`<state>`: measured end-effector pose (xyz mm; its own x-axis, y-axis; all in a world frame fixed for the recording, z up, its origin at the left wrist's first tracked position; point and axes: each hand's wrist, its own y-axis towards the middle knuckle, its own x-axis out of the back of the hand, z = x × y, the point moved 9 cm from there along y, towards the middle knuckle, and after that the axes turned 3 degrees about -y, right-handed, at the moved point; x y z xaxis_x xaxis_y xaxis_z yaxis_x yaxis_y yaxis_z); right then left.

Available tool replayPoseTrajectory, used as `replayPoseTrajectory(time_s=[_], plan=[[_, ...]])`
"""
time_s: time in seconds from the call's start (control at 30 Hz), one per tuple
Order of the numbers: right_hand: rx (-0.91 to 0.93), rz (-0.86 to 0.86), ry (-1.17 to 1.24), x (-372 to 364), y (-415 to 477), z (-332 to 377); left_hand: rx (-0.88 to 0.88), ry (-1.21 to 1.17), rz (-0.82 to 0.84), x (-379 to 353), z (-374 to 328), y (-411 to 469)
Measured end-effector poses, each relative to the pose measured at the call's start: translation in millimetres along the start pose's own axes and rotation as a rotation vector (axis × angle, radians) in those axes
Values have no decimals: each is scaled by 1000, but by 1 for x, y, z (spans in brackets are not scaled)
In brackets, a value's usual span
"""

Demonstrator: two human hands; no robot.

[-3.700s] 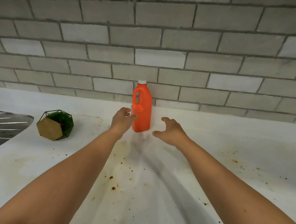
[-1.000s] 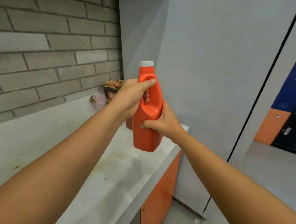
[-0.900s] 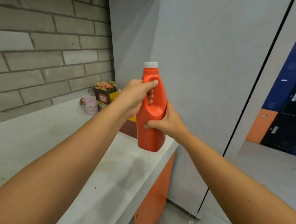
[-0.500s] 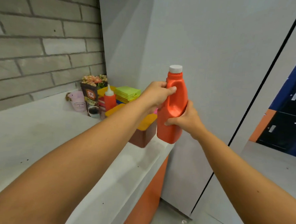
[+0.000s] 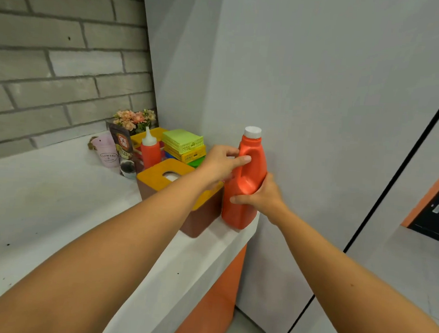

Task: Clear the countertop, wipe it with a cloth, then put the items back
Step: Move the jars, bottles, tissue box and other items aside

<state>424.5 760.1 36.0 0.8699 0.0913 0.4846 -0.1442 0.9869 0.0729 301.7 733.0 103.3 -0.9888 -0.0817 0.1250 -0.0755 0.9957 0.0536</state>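
An orange jug (image 5: 248, 178) with a white cap stands upright at the far right end of the white countertop (image 5: 46, 203), close to its front edge and the grey wall. My left hand (image 5: 221, 161) grips the jug's handle from the left. My right hand (image 5: 260, 196) holds its body from the right. The jug's base looks to touch the counter, right beside a brown box with a yellow lid (image 5: 184, 190).
Crowded into the corner behind the box are a red squeeze bottle (image 5: 150, 150), stacked green and yellow baskets (image 5: 184, 146), a pink flower pot (image 5: 107, 150), a dark pouch (image 5: 121, 143) and pink flowers (image 5: 133, 118). An orange cabinet (image 5: 214, 293) sits under the counter.
I picked the jug up from the stained middle of the counter and carried it right with both hands. In the last half second it came down to the counter's end beside the box.
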Motion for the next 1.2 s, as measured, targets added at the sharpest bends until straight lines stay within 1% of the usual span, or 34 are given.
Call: replayPoseTrajectory(time_s=[0.17,0.37,0.53,0.67,0.83,0.93,0.97,1.03,1.1,1.2], plan=[[25,28,17,-6,12,-9,-4,-22,33,3,11,12],[60,61,-28,-9,26,-11,-36,41,58,9,11,22],[83,70,-28,-10,31,-13,-63,18,56,9,14,29],[97,82,-19,-12,32,-16,-125,24,52,10,11,31],[132,87,-71,-10,29,-11,-182,105,-6,13,8,29],[170,34,-98,2,22,8,-197,148,-37,17,8,29],[193,-9,-110,9,19,17,-198,159,-49,18,8,29],[301,-155,-120,26,11,40,-211,165,-97,23,5,28],[429,-283,-80,38,-4,65,-236,165,-169,30,-1,25],[568,-327,-19,38,-20,95,-227,141,-226,40,-11,14]])
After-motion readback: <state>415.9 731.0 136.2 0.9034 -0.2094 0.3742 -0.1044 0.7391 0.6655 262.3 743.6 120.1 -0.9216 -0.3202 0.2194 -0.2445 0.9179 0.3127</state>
